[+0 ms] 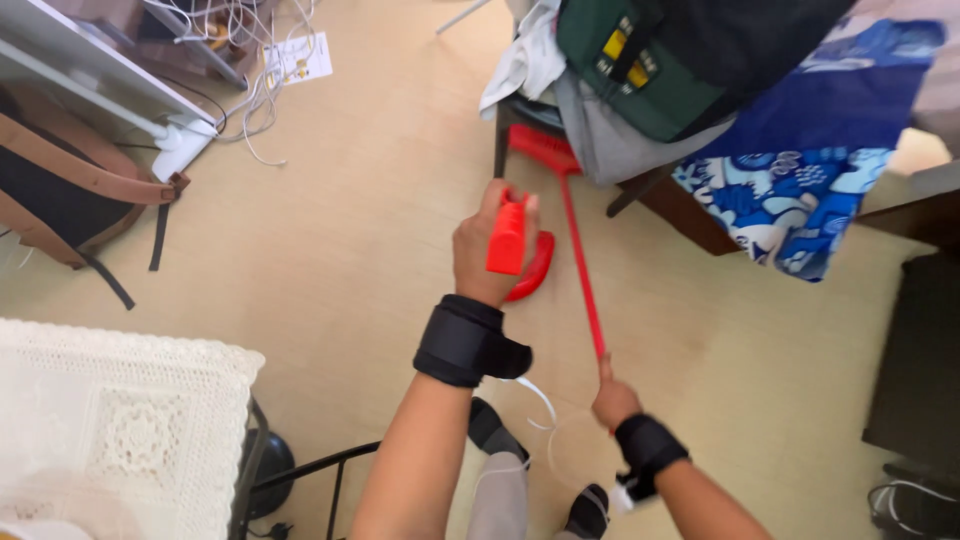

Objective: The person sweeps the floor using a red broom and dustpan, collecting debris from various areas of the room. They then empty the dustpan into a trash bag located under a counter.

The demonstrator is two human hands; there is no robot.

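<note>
My left hand (487,248) grips the upright handle of a red dustpan (521,262), whose rounded pan hangs just above the wooden floor. My right hand (612,399) holds the lower end of a thin red broom stick (582,270). The stick slants up and away to the red broom head (541,147), which lies on the floor under a chair piled with clothes. Both wrists wear black straps. The dustpan sits just left of the stick.
A chair (630,190) heaped with a green-black bag, grey cloth and blue patterned fabric stands ahead. A brown backpack (60,185) and white cables (250,80) lie at left. A lace-covered table (120,420) is near left; dark furniture (915,350) at right.
</note>
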